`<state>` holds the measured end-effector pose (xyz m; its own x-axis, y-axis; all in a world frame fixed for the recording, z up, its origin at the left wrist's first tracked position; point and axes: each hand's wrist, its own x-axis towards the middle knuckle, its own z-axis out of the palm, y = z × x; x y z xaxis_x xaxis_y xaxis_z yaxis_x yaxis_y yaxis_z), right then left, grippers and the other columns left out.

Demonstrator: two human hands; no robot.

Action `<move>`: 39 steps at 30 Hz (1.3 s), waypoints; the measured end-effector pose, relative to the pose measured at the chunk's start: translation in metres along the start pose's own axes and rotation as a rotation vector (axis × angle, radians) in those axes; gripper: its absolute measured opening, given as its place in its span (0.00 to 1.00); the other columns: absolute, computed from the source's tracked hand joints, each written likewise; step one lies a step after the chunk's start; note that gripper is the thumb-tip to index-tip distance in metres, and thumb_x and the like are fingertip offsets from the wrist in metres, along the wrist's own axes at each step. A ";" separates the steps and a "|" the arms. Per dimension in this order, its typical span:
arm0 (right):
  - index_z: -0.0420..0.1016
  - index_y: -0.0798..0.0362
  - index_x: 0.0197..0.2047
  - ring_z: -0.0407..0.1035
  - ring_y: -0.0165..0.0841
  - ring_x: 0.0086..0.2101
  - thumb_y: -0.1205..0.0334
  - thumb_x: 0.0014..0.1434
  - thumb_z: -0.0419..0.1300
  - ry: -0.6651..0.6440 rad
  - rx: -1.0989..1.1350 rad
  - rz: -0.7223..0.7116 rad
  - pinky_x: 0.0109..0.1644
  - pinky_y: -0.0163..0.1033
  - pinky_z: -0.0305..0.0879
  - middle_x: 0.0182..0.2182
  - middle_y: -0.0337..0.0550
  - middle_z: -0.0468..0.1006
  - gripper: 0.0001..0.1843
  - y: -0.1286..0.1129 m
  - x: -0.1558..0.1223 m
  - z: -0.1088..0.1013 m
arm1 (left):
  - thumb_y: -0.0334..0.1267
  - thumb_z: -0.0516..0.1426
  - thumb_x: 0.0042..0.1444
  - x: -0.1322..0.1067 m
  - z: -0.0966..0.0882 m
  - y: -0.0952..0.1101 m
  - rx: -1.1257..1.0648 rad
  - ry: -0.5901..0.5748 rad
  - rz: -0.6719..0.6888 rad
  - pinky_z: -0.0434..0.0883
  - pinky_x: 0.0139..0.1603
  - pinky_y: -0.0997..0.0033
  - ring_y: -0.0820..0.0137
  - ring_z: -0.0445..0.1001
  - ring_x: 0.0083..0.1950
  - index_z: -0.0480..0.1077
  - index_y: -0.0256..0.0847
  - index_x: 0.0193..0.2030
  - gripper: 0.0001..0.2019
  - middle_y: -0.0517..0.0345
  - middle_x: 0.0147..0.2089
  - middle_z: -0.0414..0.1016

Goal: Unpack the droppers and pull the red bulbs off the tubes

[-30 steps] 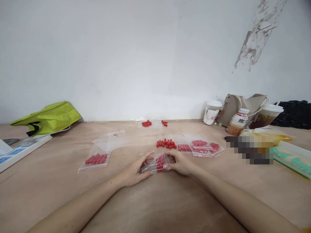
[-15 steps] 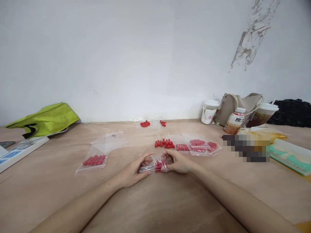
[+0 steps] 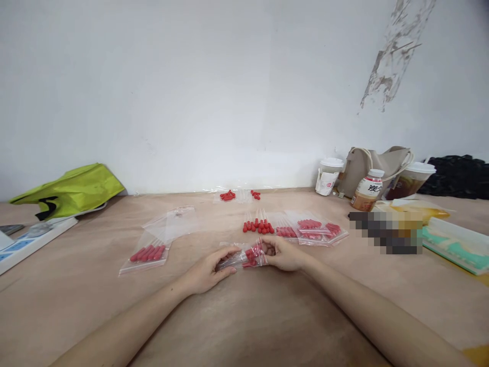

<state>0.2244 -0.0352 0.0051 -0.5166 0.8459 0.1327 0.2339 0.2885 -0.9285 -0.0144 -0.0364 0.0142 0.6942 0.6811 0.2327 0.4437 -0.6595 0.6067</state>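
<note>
A clear zip bag (image 3: 239, 261) with several red-tipped sticks (image 3: 251, 255) inside lies sideways between my hands. My left hand (image 3: 210, 270) curls round its left end, thumb in front and fingers behind. At the bag's mouth, beside the red tips, my right hand (image 3: 282, 253) pinches the red-lined edge. Just beyond the bag, loose red-tipped sticks (image 3: 259, 225) lie in a bunch, tips toward me. Filled zip bags (image 3: 313, 232) overlap to the right of them. Another filled bag (image 3: 148, 252) rests to the left, touching flat clear bags (image 3: 178, 221).
More red tips (image 3: 228, 195) in clear plastic lie by the wall. A power strip (image 3: 38, 239) and a yellow-green bag (image 3: 76, 188) are at left. On the right stand a paper cup (image 3: 328, 176), a bottle (image 3: 369, 191), a grey handbag (image 3: 353, 171) and a green-and-white tray (image 3: 456, 250).
The mouth of the bag has flattened and its red-lined edge now stands straighter in my right hand. The red tips inside have shifted slightly. Both hands stay in nearly the same place.
</note>
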 end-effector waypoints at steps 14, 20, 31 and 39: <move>0.67 0.56 0.34 0.69 0.26 0.21 0.57 0.37 0.67 0.113 0.305 0.304 0.20 0.28 0.65 0.24 0.37 0.74 0.21 -0.007 -0.001 0.006 | 0.38 0.52 0.56 0.002 0.000 -0.003 0.054 -0.016 0.053 0.65 0.50 0.65 0.67 0.68 0.48 0.63 0.46 0.55 0.18 0.56 0.50 0.71; 0.66 0.56 0.38 0.70 0.27 0.22 0.58 0.39 0.68 0.076 0.317 0.328 0.24 0.31 0.69 0.23 0.36 0.74 0.23 -0.002 -0.007 -0.014 | 0.40 0.53 0.55 0.001 0.001 -0.007 0.029 -0.007 -0.002 0.66 0.49 0.65 0.66 0.69 0.48 0.65 0.44 0.53 0.18 0.56 0.50 0.71; 0.67 0.57 0.33 0.67 0.22 0.22 0.60 0.39 0.68 0.114 0.402 0.312 0.27 0.30 0.66 0.24 0.36 0.73 0.19 -0.004 -0.009 -0.023 | 0.41 0.53 0.56 0.000 0.001 -0.007 0.045 -0.004 0.003 0.66 0.48 0.66 0.67 0.69 0.47 0.64 0.45 0.53 0.18 0.56 0.49 0.71; 0.68 0.54 0.33 0.68 0.26 0.25 0.61 0.39 0.67 0.373 0.200 0.256 0.27 0.31 0.64 0.26 0.39 0.75 0.17 -0.030 -0.028 -0.108 | 0.40 0.52 0.56 0.000 0.002 -0.010 0.050 -0.020 -0.001 0.65 0.48 0.66 0.66 0.68 0.48 0.64 0.45 0.54 0.18 0.56 0.50 0.71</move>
<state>0.3204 -0.0191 0.0666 -0.1249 0.9918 -0.0274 0.1333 -0.0106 -0.9910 -0.0177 -0.0304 0.0071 0.7048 0.6755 0.2167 0.4719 -0.6745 0.5678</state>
